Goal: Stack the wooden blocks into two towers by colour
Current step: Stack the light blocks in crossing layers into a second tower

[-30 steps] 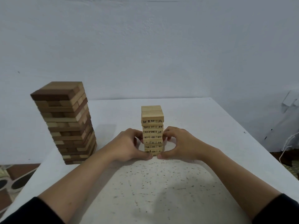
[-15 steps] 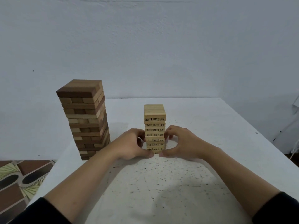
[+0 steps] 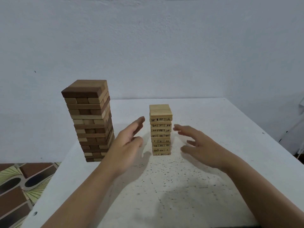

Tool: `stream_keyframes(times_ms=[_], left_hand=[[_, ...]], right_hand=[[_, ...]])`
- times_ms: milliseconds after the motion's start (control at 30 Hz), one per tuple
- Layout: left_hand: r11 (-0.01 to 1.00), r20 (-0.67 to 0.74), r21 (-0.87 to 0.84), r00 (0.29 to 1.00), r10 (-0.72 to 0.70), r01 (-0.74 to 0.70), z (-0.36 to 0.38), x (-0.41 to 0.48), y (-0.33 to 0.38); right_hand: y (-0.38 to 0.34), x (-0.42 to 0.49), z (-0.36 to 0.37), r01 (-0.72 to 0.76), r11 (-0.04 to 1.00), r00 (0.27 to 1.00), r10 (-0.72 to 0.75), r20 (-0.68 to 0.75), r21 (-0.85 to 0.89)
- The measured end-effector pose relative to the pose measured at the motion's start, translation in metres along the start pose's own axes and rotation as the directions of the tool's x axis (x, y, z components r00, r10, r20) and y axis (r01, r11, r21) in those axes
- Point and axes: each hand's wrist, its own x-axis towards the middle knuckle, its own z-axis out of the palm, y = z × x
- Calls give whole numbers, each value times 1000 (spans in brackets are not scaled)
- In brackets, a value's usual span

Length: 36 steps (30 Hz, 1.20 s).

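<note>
Head view: the pale tower (image 3: 160, 129) of small numbered wooden blocks stands just right of the frame's centre on the white speckled table (image 3: 222, 129). Its layers are squared up and printed figures show on the block ends facing the camera. The brown tower (image 3: 90, 122), taller and built of larger dark and tan blocks, stands left of centre, close to the table's left edge and well apart from the pale one.

The left hand (image 3: 126, 142) hovers just left of the pale tower with its fingers straight and its palm turned toward the blocks, touching nothing. The right hand (image 3: 200, 145) hovers just right of it, fingers spread and loose, a little blurred, and likewise empty. A gap shows between each hand and the wood.

Both towers appear complete. The blocks look light, stiff and smooth-faced, and they seem to lie loose on one another, so a tower would probably shear or topple under a sideways push near the top. Any straightening is best done with flat palms pressed evenly on opposite faces, low down. A single block is best pinched by its long sides between thumb and fingertip.

A plain pale wall (image 3: 164, 46) fills the upper frame, and patterned floor (image 3: 19, 186) shows at lower left.
</note>
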Motion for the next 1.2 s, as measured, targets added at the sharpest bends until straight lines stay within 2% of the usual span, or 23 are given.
stream_keyframes(times_ms=[133, 233, 567, 1200], left_hand=[[993, -44, -119, 999, 11, -16, 7, -6, 11], [979, -40, -202, 999, 28, -35, 12, -6, 15], [976, -11, -215, 999, 33, -35, 19, -9, 24], [973, 2, -227, 1000, 31, -29, 25, -7, 29]], right_hand=[[-25, -7, 11, 73, 933, 955, 36, -294, 352], [-43, -13, 19, 145, 850, 931, 57, -360, 507], [-69, -18, 27, 134, 842, 960, 21, -280, 523], [-67, -16, 31, 163, 837, 970, -38, -242, 522]])
